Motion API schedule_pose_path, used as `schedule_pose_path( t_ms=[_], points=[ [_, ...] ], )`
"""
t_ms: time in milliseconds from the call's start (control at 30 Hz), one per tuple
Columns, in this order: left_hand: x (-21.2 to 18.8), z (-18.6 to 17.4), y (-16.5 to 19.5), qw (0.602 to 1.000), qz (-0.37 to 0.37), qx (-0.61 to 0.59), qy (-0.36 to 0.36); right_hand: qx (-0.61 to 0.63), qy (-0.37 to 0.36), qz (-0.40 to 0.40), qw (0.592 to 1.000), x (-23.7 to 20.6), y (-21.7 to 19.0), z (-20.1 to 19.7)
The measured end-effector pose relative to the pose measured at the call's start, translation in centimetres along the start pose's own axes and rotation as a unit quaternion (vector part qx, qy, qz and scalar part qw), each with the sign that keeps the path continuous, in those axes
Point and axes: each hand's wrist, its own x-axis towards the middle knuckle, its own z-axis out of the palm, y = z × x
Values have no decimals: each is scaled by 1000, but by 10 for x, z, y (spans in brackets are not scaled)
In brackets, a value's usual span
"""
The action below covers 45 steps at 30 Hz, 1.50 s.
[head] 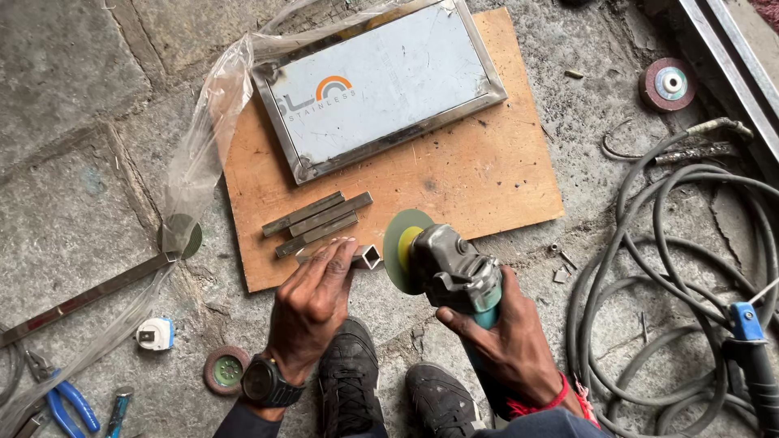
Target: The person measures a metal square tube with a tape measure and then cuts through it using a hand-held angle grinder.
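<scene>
My left hand (312,300) presses down on a short square steel tube (369,257) at the front edge of a plywood board (479,174). My right hand (503,337) grips an angle grinder (454,272). Its green disc (402,247) stands right next to the tube's open end. Three more short steel pieces (316,221) lie side by side on the board just beyond my left hand. A rectangular stainless steel frame (377,85) with a film-covered panel rests at the board's far side.
Thick grey cables (649,268) coil on the concrete at right beside a blue-handled welding holder (751,341). A grinding wheel (667,83) lies top right, another disc (225,371) near my shoes (349,377). Plastic wrap (199,154), a steel strip (81,296), a tape measure (154,333) and blue pliers (69,401) lie left.
</scene>
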Motion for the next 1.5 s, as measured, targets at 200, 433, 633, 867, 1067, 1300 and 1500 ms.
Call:
schedule_pose_path(
  t_ms=[200,433,633,867,1067,1300,1500],
  points=[
    [9,-2,11,1000,8,16,-13,0,-20,-33,999,-10,14,7],
    [23,-18,19,1000,-2,-1,11,-14,11,6,1000,1,7,-1],
    [23,-17,19,999,31,36,-11,38,-14,-107,993,-12,12,8],
    [24,-28,12,1000,16,22,-2,35,2,56,998,8,15,1],
    [26,-26,19,999,24,37,10,30,2,11,999,2,15,0],
    [25,-33,27,1000,-19,-22,0,41,8,1,999,-1,14,4],
    [27,-34,39,987,-105,-116,-30,80,17,-44,996,-4,14,0]
  ],
)
